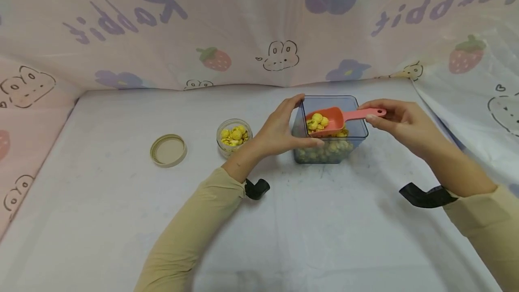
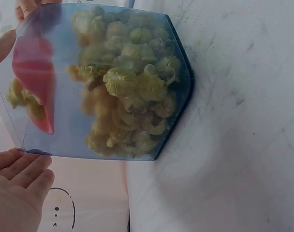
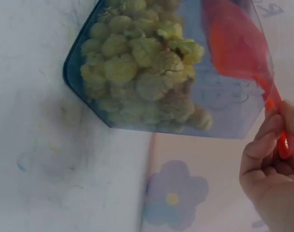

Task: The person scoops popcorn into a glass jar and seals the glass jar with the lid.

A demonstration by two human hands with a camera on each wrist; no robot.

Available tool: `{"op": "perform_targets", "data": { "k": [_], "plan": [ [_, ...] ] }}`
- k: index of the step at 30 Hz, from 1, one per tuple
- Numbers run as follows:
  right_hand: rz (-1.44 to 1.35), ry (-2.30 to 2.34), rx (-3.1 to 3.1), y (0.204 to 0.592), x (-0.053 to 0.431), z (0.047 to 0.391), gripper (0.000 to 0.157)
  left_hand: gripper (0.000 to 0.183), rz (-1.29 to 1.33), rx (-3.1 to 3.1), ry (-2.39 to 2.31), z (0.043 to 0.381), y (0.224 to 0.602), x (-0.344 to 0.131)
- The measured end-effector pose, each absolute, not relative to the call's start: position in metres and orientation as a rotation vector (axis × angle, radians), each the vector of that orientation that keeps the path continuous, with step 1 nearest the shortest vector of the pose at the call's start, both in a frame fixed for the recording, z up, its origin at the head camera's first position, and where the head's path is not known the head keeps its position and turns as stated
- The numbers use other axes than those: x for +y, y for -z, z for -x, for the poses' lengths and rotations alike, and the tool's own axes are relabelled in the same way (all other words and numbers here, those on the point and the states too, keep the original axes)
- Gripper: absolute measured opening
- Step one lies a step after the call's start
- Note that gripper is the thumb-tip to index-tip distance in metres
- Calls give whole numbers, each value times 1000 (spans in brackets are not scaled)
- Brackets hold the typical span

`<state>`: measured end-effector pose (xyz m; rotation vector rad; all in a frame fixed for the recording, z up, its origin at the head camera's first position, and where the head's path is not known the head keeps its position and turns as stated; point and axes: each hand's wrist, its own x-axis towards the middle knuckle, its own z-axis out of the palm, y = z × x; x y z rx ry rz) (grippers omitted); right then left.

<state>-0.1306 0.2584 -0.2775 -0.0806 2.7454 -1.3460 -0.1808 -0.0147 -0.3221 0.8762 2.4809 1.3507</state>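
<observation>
A clear bluish plastic container (image 1: 330, 151) with yellow popcorn in its lower part stands on the table. My left hand (image 1: 279, 130) holds it at the left, thumb along the near wall by the rim and fingers at the far left corner. By its handle, my right hand (image 1: 405, 123) pinches a coral-red scoop (image 1: 334, 120) between thumb and fingers. That scoop carries several popcorn pieces (image 1: 317, 123), its bowl inside the container's upper part, above the popcorn pile (image 2: 132, 92). Through the wall, the right wrist view shows the scoop (image 3: 236, 43) too.
Left of the container, near my left wrist, stands a small clear jar (image 1: 225, 148) with popcorn in it. A round beige lid (image 1: 168, 150) lies further left on the white table (image 1: 101, 211). Behind the table hangs a printed curtain (image 1: 243, 21).
</observation>
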Motion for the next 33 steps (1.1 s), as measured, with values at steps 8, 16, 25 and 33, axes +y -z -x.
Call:
{"op": "perform_targets", "data": {
  "k": [8,16,25,33],
  "plan": [
    [72,1525,2714,291,264,127,22,105,-878,2473,-1335,181,321,-12],
    [355,2226,2120,309,267,124,26,105,-872,2481,-1327,182,322,-14],
    [399,2351,2003,310,267,123,27,107,-836,2471,-1288,180,318,-14],
    [446,2429,1969,303,263,124,28,116,-838,2487,-1264,177,316,-18]
  ]
}}
